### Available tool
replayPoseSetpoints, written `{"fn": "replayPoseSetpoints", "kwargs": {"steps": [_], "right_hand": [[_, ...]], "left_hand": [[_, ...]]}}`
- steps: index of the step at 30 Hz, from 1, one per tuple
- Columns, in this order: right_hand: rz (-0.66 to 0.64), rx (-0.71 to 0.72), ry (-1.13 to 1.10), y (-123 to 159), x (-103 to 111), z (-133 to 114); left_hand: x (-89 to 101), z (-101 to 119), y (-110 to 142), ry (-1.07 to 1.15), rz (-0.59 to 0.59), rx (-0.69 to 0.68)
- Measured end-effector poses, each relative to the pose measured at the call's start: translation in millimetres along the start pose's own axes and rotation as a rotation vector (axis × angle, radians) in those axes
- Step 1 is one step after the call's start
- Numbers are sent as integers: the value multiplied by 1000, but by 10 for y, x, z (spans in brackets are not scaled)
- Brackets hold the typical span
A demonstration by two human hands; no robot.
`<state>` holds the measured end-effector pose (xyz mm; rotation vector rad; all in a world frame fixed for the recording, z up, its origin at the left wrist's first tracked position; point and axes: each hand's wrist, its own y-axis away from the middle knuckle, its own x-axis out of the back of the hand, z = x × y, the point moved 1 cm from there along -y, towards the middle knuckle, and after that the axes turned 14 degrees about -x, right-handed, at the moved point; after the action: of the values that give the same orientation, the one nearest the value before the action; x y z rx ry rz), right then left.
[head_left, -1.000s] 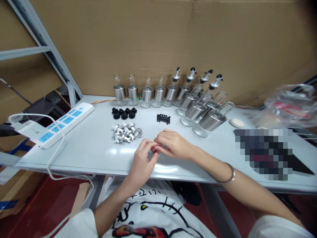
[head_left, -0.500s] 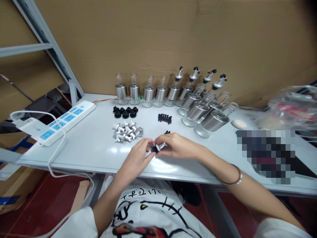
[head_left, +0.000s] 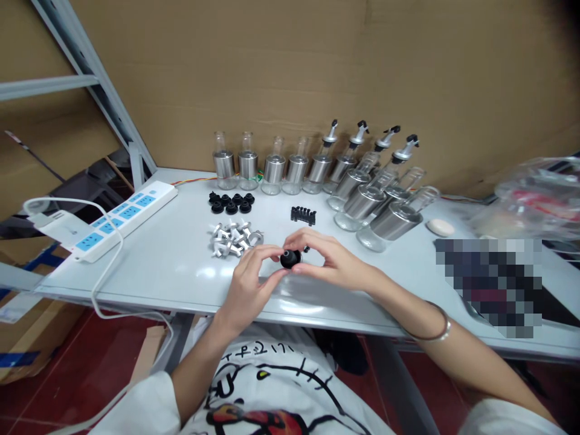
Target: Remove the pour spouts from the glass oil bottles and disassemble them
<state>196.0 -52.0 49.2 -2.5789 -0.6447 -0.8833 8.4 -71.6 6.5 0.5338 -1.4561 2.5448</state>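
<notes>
Over the front of the table, a bottle pourer [head_left: 290, 259] is held with its black ribbed stopper end turned towards me. My left hand [head_left: 254, 275] pinches it from the left with thumb and fingertips. From the right, my right hand [head_left: 333, 258] curls its thumb and fingers round the rim; most of the silver spout is hidden behind the stopper. Just beyond the hands lie a heap of silver spout parts [head_left: 233, 239], two rows of black stoppers [head_left: 231, 204] and a row of small black caps [head_left: 303, 215].
Glass bottles with steel sleeves [head_left: 274, 168] line the back; several carry pourers [head_left: 357, 136]. A power strip [head_left: 127, 217] with a white cable lies left. At right are a pale oval object [head_left: 440, 228], plastic bags [head_left: 525, 193] and a blurred-out dark item [head_left: 493, 284].
The pourer, hidden between the hands at first, came into view with its silver part showing, then turned so its black stopper faces me. My hands have drawn slightly apart around it.
</notes>
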Motion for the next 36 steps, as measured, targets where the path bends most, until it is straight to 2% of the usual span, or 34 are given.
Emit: {"fn": "replayPoseSetpoints", "kwargs": {"steps": [2, 4, 7, 9, 12, 15, 18, 22, 24, 30, 36], "right_hand": [[59, 27, 43, 7, 35, -18], [19, -34, -29, 11, 49, -8], [-61, -154, -219, 10, 16, 31], [-64, -169, -248, 7, -34, 40], [-28, -107, -137, 6, -121, 16], [32, -76, -75, 1, -176, -6], [77, -126, -68, -14, -177, 0], [124, -196, -66, -18, -164, -13], [144, -183, -77, -3, -181, -45], [261, 49, -16, 55, -251, -124], [369, 411, 302, 5, -242, -138]], "left_hand": [[4, 16, -3, 16, 26, -56], [14, 23, -8, 20, 39, -99], [32, 12, -18, 18, 80, -95], [32, 5, -25, -13, 51, -100], [15, 17, -31, -119, -64, -175], [6, 35, -29, -157, -67, -234], [2, 36, -29, -175, -72, -211], [0, 40, -43, -257, -201, -111], [24, 56, -54, -273, -184, -85], [141, 89, -78, -197, -83, -33], [149, 136, -56, -127, -31, 21]]}}
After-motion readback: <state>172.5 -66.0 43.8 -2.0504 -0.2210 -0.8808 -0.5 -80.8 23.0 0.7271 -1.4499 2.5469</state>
